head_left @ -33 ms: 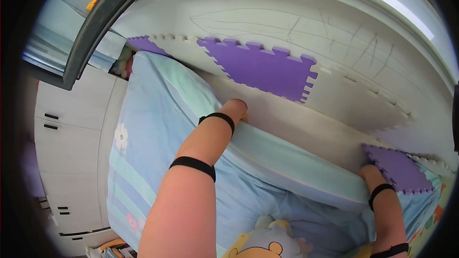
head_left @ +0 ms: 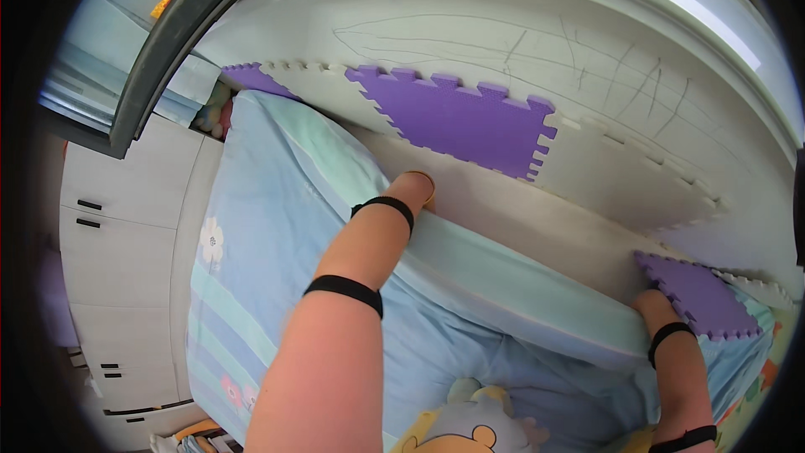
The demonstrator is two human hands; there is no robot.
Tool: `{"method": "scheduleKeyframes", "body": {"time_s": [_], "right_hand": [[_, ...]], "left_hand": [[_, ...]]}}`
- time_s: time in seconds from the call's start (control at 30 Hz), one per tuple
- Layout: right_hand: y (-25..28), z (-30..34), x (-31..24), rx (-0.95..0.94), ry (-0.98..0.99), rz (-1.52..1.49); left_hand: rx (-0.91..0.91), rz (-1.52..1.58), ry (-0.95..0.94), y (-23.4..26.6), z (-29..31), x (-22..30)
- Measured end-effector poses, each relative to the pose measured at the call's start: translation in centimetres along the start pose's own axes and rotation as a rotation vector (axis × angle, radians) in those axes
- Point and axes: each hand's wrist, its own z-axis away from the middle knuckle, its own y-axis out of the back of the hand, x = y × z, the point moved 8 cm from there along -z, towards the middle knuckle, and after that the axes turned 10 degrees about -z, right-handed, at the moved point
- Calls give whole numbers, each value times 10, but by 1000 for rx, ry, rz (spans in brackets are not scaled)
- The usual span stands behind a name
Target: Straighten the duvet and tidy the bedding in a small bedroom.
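A mattress with a pale blue and mint sheet point(head_left: 260, 201) lies below me, its long mint side point(head_left: 511, 273) turned toward the wall with a gap between. My left hand point(head_left: 417, 185) reaches over that side near its middle and bends down into the gap, against the sheet. Its fingers are hidden behind the edge. Farther right, my right hand point(head_left: 646, 300) is at the same side, close to the corner and beside a purple foam mat tile point(head_left: 700, 294). The fingers of this hand are out of sight too. Black straps circle both forearms.
Purple point(head_left: 461, 122) and white foam tiles line the scribbled white wall point(head_left: 470, 33). A cartoon plush pillow point(head_left: 465, 424) rests on the bed near me. White cabinets point(head_left: 117, 260) stand on the left. A dark curved frame point(head_left: 159, 59) crosses the upper left.
My left forearm has shifted very slightly to the right. The right arm and the bedding look almost unchanged.
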Motion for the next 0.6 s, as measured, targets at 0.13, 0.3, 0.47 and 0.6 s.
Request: {"method": "scheduleKeyframes", "body": {"time_s": [0.13, 0.3, 0.47, 0.6], "right_hand": [[11, 9, 33, 45, -41, -15], [99, 100, 51, 280, 28, -164], [213, 203, -77, 395, 510, -1020], [240, 236, -177, 859, 879, -737]], "left_hand": [[684, 398, 356, 45, 44, -27], [1867, 764, 73, 30, 218, 47], [1896, 1032, 594, -150, 135, 81], [1517, 1111, 833, -194, 54, 139]]}}
